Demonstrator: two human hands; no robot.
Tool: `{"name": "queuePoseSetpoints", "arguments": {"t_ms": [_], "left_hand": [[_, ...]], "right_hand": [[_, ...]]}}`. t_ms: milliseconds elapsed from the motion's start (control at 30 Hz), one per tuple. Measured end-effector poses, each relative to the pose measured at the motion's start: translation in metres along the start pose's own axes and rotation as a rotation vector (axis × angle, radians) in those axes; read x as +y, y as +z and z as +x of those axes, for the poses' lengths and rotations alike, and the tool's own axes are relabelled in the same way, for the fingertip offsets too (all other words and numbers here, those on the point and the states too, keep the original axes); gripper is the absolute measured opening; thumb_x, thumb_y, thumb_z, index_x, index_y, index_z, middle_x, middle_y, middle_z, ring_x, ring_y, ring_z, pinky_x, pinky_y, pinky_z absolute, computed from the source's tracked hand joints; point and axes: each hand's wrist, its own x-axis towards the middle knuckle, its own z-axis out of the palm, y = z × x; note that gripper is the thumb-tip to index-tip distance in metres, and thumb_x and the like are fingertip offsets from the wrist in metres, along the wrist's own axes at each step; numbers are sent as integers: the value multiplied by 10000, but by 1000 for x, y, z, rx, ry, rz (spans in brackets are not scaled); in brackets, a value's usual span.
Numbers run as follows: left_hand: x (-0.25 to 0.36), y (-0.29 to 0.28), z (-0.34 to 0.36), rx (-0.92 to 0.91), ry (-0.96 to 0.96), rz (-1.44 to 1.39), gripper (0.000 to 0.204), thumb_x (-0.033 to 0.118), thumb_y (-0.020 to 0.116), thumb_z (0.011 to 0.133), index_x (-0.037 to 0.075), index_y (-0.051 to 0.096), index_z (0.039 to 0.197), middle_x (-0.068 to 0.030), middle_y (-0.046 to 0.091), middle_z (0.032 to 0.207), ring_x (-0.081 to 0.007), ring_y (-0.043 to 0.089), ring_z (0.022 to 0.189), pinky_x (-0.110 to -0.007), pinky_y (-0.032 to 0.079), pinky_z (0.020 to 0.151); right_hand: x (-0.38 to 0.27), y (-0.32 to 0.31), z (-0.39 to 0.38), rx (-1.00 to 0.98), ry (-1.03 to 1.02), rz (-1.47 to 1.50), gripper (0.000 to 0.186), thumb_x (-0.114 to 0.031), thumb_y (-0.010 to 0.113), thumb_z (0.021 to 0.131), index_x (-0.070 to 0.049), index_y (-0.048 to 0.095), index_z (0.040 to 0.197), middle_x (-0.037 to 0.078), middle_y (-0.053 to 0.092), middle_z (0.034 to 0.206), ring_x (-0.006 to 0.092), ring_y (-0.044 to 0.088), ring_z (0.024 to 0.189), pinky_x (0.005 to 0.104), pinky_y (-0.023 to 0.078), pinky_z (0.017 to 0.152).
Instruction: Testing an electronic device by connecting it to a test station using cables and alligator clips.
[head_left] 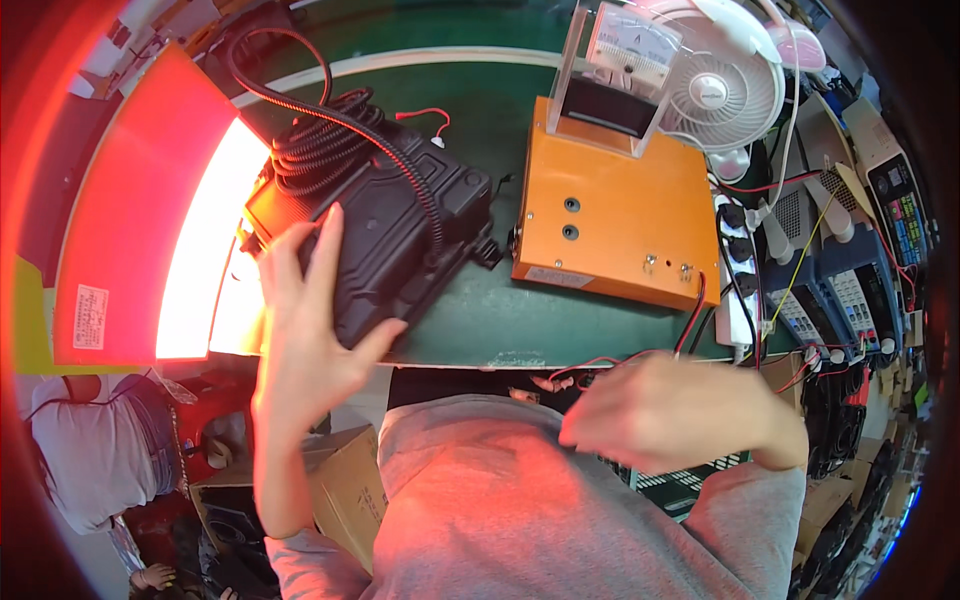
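My left hand [315, 320] lies over the near left end of a black plastic case [375, 225], fingers and thumb spread wide against it. A coiled black corrugated cable [325, 150] sits on the case, and one loop of it arches over the top. A short red lead [430, 112] ends in a small white connector beyond the case. My right hand [675, 410] hovers in front of the table edge, blurred, its fingers curled. Whatever those fingers may hold is hidden. Thin red wires [600, 362] run close by it, near an orange metal box [620, 215].
Bright red light glows from a panel [140, 220] at left. On the orange box stands a clear-framed analog meter [630, 55], with a white fan [710, 90] behind. A power strip [737, 280] and bench instruments [850, 290] stand at right. Another person [100, 450] is at lower left.
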Motion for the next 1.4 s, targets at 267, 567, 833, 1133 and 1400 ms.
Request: {"name": "queuePoseSetpoints", "arguments": {"t_ms": [267,567,833,1133,1400], "left_hand": [[-42,-53,-19,-310,100,-43,925,-36,742,502,110,406,1351,-139,338,1355,-343,286,1297,-443,236,1080],[13,28,-83,377,395,185,564,12,612,646,-3,533,1204,-155,508,1135,-259,559,884,-422,488,768],[41,93,-45,253,207,154,436,25,668,754,-34,543,1166,-118,610,987,-208,613,704,-273,512,593],[45,101,-29,259,174,-190,272,-52,643,762,-25,586,1026,-121,654,819,-202,640,648,-275,508,548],[49,98,-52,210,-133,-691,127,-49,653,774,-37,628,898,-81,668,800,-76,605,632,-191,474,579]], "right_hand": [[28,156,40,7,51,-941,425,-154,511,757,49,529,1129,155,582,1043,291,548,1026,406,437,913],[63,155,71,-501,550,-672,398,-158,569,773,69,543,1099,161,625,805,287,639,692,397,506,508],[21,56,23,14,229,308,214,-94,576,814,40,576,981,178,599,872,312,621,799,351,497,673],[27,33,15,439,506,1116,237,-160,563,866,27,598,1007,65,601,738,67,471,486,201,370,438],[45,27,33,444,519,1274,361,-302,458,919,8,544,1082,102,590,704,90,438,417,215,335,370]]}}
